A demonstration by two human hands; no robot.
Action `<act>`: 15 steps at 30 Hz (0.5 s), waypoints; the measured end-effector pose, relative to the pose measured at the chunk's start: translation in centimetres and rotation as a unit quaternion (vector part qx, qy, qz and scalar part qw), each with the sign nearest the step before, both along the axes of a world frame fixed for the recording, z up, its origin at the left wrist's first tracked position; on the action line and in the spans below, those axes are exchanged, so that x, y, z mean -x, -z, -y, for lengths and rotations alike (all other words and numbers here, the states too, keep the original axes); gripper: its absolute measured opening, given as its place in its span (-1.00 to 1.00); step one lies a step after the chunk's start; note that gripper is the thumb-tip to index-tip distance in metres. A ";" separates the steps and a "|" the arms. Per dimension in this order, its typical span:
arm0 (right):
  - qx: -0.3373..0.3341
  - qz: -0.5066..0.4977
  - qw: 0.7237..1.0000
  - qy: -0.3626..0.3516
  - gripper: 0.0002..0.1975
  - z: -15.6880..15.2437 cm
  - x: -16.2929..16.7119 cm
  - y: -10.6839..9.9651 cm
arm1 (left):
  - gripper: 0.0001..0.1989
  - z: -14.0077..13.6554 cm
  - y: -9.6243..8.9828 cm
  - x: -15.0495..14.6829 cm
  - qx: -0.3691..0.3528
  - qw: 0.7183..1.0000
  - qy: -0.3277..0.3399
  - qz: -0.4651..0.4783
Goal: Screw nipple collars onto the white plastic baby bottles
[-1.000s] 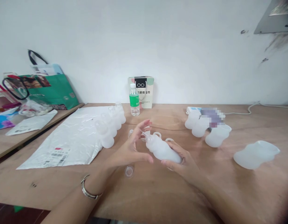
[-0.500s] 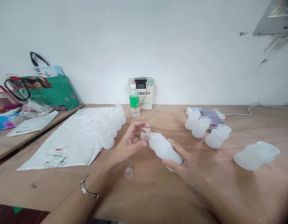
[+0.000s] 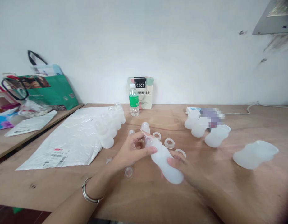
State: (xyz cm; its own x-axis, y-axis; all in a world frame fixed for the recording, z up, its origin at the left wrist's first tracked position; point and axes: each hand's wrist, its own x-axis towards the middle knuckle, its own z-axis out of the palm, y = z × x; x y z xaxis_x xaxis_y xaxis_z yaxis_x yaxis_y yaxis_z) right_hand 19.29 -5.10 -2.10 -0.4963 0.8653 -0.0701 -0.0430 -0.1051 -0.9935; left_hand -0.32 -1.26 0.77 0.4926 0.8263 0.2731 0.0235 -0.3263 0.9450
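Observation:
My right hand is wrapped round the body of a translucent white baby bottle, which tilts with its top toward the upper left. At that top, my left hand pinches the clear nipple, its thumb lying along the bottle's neck. A domed cap stands just behind the left fingers. Pale rings lie on the table behind the bottle, one partly covered by my right hand. Below my left wrist is a loose clear nipple, lying flat.
Several capped bottles stand in a row beside a white mailing bag. To the right are several open bottle bodies. A water bottle and paper bag stand by the wall, with a cable at the back right.
The held bottle has swung to a steeper tilt, its base coming nearer me. My left fingers have closed onto its nipple. The domed cap and rings behind are now in plainer sight.

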 end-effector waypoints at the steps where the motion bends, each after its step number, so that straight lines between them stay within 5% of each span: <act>1: 0.032 -0.015 0.999 -0.041 -0.45 0.0 -0.1 0.2 | -0.68 0.1 0.0 0.0 -0.009 1.000 0.012 -0.001; 3: 0.067 -0.036 0.994 -0.074 -0.34 0.0 -0.2 0.7 | -0.67 0.2 0.1 0.0 -0.018 0.999 0.026 0.004; 5: 0.045 -0.046 0.997 -0.033 -0.41 -0.3 -0.2 1.2 | -0.70 -0.1 0.2 0.1 -0.008 1.000 -0.001 0.022; 10: -0.183 0.030 0.965 0.183 -0.36 -0.4 0.0 2.0 | -0.76 -0.7 0.3 0.3 -0.001 0.995 -0.089 0.037; 13: -0.068 -0.035 0.994 0.082 -0.62 -0.3 0.3 1.9 | -0.73 -0.7 0.2 0.4 -0.009 0.998 -0.025 0.054; 15: 0.040 -0.102 0.993 -0.032 -0.50 -0.3 0.5 1.7 | -0.68 -0.6 0.3 0.5 -0.015 0.998 0.008 0.059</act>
